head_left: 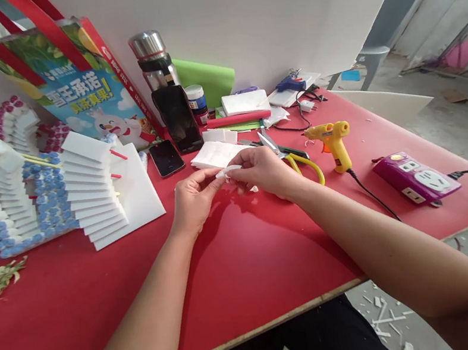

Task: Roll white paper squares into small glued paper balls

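My left hand (pixel 195 197) and my right hand (pixel 263 170) meet over the red table (pixel 242 270), both pinching a small white foam strip (pixel 228 170) between their fingertips. Both hands are closed on it. A tiny white scrap (pixel 253 189) lies on the table just under my right hand. Scissors with yellow handles (pixel 291 156) lie directly behind my right hand, and a stack of white foam sheets (pixel 214 154) sits behind the strip.
A yellow glue gun (pixel 333 142) and a purple power strip (pixel 416 178) are at the right. Two phones (pixel 166 157), a steel flask (pixel 152 59) and a printed bag (pixel 78 88) stand at the back. A white-and-blue stepped foam model (pixel 46 190) fills the left.
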`<move>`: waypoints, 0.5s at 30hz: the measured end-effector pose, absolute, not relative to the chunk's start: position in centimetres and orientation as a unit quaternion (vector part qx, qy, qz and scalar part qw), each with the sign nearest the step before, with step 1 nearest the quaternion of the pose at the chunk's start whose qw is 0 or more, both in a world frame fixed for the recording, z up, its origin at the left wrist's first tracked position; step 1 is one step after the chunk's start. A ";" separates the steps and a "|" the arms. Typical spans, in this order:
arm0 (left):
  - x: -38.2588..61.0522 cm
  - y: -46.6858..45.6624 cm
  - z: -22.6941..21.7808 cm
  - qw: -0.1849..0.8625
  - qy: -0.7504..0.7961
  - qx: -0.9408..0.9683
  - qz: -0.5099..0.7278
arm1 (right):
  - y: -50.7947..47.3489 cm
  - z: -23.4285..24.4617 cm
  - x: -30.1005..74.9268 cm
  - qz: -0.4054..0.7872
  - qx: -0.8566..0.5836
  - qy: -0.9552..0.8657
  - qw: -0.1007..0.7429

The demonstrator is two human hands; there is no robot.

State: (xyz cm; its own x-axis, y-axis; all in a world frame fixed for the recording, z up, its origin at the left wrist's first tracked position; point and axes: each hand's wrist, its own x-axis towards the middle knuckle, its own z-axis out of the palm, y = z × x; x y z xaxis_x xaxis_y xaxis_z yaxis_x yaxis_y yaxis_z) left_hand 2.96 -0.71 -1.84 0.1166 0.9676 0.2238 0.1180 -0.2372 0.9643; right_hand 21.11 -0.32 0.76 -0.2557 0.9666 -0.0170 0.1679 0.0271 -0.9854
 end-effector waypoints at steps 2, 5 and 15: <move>2.9 -0.6 -2.0 0.442 0.445 0.598 0.498 | -0.4 0.7 21.2 0.430 -0.487 -0.655 0.386; 2.9 -0.7 -2.0 0.456 0.453 0.590 0.489 | -0.4 0.7 21.2 0.344 -0.492 -0.702 0.384; 2.4 -0.3 -2.5 0.452 0.446 0.590 0.499 | 0.9 1.6 22.8 0.510 -0.493 -0.534 0.461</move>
State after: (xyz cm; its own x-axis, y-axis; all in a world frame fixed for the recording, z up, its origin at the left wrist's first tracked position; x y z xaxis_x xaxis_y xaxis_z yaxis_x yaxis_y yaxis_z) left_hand 2.44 -0.26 -2.51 0.1038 0.9770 0.1864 0.0749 -0.1945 0.9780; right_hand 22.79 0.85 1.59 -0.0892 0.9960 -0.0097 0.0556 -0.0047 -0.9984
